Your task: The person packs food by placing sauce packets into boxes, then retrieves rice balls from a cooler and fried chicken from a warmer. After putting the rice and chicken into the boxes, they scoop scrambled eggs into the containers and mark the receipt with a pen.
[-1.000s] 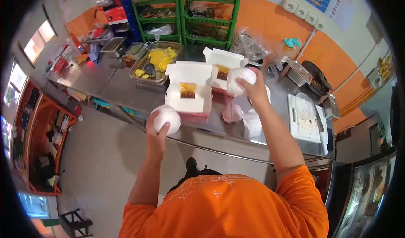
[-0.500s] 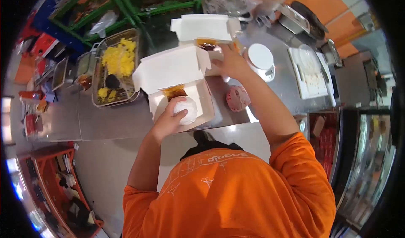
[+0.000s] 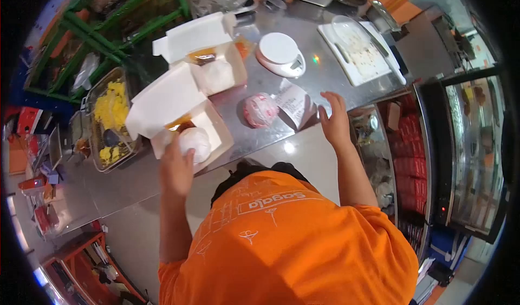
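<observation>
My left hand (image 3: 176,167) is at the near open white cardboard box (image 3: 218,134), with fingers and thumb against a round white wrapped bundle (image 3: 195,144) inside it. An amber sauce packet (image 3: 179,123) lies behind that bundle. My right hand (image 3: 336,122) hovers by the counter's front edge, fingers apart and nothing in it. Just left of it is a printed paper slip (image 3: 295,102), beside a round pink-and-white wrapped bundle (image 3: 260,110). A second open box (image 3: 238,69) holds another white bundle (image 3: 215,76) and an amber packet (image 3: 201,56).
On the steel counter stand a white round scale (image 3: 278,48) and a white cutting board (image 3: 360,56) with a knife. To the left is a clear tray (image 3: 111,110) of yellow food with a dark spoon. Green crates (image 3: 103,34) stand behind; a glass display case (image 3: 479,148) is at right.
My right hand has left the far box and moved right, past the pink bundle. The far box's white bundle and the whole slip now show. The view has turned; my left hand stays at the near bundle.
</observation>
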`<state>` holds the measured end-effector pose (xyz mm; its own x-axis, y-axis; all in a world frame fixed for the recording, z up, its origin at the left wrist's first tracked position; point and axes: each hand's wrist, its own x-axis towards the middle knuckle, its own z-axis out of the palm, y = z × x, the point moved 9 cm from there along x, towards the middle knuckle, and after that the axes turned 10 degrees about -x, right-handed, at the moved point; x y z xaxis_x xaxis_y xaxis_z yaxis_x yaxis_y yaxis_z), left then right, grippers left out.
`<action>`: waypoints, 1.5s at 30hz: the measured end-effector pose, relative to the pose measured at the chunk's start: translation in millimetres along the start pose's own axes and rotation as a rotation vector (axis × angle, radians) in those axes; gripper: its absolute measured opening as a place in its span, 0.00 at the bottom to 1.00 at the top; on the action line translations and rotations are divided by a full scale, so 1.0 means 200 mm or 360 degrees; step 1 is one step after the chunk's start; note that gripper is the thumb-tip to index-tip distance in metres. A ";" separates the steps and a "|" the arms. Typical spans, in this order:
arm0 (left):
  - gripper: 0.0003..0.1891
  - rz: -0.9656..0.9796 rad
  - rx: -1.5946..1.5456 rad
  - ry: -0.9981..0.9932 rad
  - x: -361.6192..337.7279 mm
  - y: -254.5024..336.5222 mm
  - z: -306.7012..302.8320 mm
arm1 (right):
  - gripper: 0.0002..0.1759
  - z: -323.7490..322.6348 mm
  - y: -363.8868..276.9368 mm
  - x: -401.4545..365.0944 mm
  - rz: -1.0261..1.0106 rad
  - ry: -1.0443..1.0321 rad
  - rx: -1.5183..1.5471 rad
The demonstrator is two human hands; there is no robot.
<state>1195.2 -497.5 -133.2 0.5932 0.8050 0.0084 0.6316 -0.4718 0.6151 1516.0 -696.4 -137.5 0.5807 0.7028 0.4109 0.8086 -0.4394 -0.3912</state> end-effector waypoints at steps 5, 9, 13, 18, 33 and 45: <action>0.22 0.0097 -0.0335 0.0043 -0.12 0.14 -0.14 | 0.10 -0.20 0.13 0.08 0.0315 0.0023 0.0042; 0.21 0.0188 -0.0443 -0.0327 -0.20 0.28 0.00 | 0.09 -0.28 0.00 0.06 -0.0245 -0.0022 -0.0358; 0.20 0.0094 -0.0688 -0.0519 -0.26 0.42 0.20 | 0.13 -0.53 0.51 0.07 0.0357 0.0235 -0.0323; 0.16 0.0089 -0.0911 -0.0542 -0.27 0.58 0.51 | 0.12 -0.88 0.71 0.02 -0.0017 0.0406 -0.0496; 0.14 0.0065 -0.1160 -0.0139 -0.04 1.33 0.91 | 0.19 -0.68 1.20 -0.45 -0.0128 -0.0408 0.0121; 0.14 -0.0144 -0.0680 0.1460 -0.34 0.71 -0.15 | 0.06 -0.64 1.03 -0.31 -0.0633 -0.0413 -0.0043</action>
<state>1229.4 -608.8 -23.2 -0.1733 0.8815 0.4392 0.3171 -0.3723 0.8723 1658.1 -901.9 -138.8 0.1853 0.9346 0.3037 0.9676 -0.1197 -0.2221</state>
